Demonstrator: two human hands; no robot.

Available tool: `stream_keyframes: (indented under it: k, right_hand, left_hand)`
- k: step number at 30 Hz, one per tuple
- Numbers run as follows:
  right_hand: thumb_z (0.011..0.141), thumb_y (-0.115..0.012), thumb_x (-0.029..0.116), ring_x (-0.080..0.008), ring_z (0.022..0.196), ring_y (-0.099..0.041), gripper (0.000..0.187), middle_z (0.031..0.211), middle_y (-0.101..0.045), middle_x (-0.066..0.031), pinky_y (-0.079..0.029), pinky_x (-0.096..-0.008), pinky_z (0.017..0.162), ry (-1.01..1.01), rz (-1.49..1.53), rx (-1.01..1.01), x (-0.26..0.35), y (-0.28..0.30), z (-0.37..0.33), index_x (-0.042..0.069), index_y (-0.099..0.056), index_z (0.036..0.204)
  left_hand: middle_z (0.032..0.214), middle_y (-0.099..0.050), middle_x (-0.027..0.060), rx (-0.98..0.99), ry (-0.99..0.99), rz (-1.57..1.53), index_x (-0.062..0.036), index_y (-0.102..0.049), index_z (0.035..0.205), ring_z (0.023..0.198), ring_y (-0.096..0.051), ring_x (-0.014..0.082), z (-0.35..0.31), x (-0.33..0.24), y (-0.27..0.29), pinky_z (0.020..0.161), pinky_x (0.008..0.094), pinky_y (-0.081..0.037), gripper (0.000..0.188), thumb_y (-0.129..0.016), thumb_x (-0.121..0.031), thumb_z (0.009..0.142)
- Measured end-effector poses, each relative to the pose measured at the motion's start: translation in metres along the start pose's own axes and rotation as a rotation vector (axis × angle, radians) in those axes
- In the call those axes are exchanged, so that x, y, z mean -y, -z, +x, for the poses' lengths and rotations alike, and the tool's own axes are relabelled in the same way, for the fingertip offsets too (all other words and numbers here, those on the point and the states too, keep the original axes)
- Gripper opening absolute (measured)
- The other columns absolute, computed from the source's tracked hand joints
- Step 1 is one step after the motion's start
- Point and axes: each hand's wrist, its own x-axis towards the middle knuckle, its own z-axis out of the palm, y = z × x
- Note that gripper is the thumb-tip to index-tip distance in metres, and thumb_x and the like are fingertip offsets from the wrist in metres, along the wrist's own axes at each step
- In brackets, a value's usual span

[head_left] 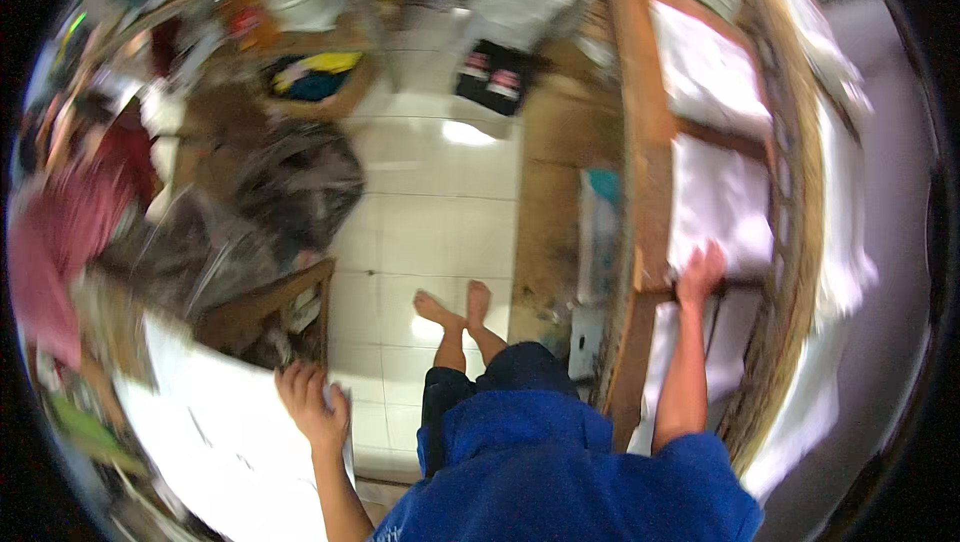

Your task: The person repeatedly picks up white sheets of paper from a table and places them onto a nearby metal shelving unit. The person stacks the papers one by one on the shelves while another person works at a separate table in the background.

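My left hand (pixel 314 408) rests at the edge of a white-topped table (pixel 215 442), fingers spread and apart, holding nothing that shows. My right arm reaches out to a wooden rack (pixel 650 177) on the right. There my right hand (pixel 702 274) lies over the lower end of a white sheet (pixel 718 197), next to a crosspiece of the rack. Its fingers look stretched out, though motion blurs them. More white sheets, such as an upper one (pixel 712 72), fill the neighbouring sections of the rack.
A person in a pink shirt (pixel 60 262) bends at the left. Dark plastic bags (pixel 300 182) and a cardboard box (pixel 350 97) with dark and yellow cloth sit left of the tiled floor (pixel 430 212). A folded black garment (pixel 492 80) lies ahead, beside a wooden board (pixel 560 142).
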Motion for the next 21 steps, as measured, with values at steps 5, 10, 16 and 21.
stream_keyframes:
  k: [5, 10, 16, 21]
  right_hand:
    - [0.101, -0.036, 0.023, -0.0371, 0.128, -0.040, 0.039, 0.136, -0.047, -0.0201, -0.027, -0.0506, 0.109, 0.327, 0.117, -0.336, -0.035, -0.011, 0.030, 0.001, -0.050, 0.130]
    - [0.101, -0.036, 0.025, -0.0358, 0.113, -0.052, 0.041, 0.120, -0.057, -0.0221, -0.038, -0.0425, 0.101, 0.093, 0.610, -0.111, 0.157, 0.086, 0.069, -0.006, -0.058, 0.117]
    - [0.101, -0.038, 0.024, -0.0300, 0.092, -0.061, 0.037, 0.101, -0.062, -0.0194, -0.047, -0.0378, 0.084, 0.310, 0.997, 0.435, 0.302, 0.097, 0.042, -0.006, -0.058, 0.112]
    - [0.098, -0.045, 0.019, -0.0228, 0.083, -0.064, 0.030, 0.094, -0.063, -0.0155, -0.049, -0.0332, 0.076, 0.516, 1.073, 0.751, 0.394, 0.119, -0.007, -0.005, -0.058, 0.110]
  left_hand:
    - [0.103, -0.062, 0.0121, -0.012, 0.069, -0.099, -0.0035, -0.065, 0.091, 0.112, -0.052, 0.0331, -0.008, 0.002, 0.022, 0.107, 0.0525, -0.032, 0.025, -0.069, -0.017, 0.070]
    - [0.109, -0.061, 0.0118, -0.131, 0.000, -0.273, -0.0028, -0.063, 0.095, 0.117, -0.049, 0.0315, -0.016, 0.013, 0.033, 0.106, 0.0490, -0.035, 0.024, -0.065, -0.017, 0.076]
    - [0.107, -0.060, 0.0130, -0.429, 0.000, -0.414, -0.0030, -0.062, 0.095, 0.111, -0.054, 0.0302, -0.032, 0.017, 0.059, 0.096, 0.0413, -0.044, 0.018, -0.065, -0.008, 0.078]
    - [0.104, -0.060, 0.0109, -0.729, 0.334, -0.164, -0.0054, -0.061, 0.100, 0.098, -0.057, 0.0292, -0.071, 0.064, 0.120, 0.082, 0.0395, -0.046, 0.027, -0.069, -0.004, 0.074]
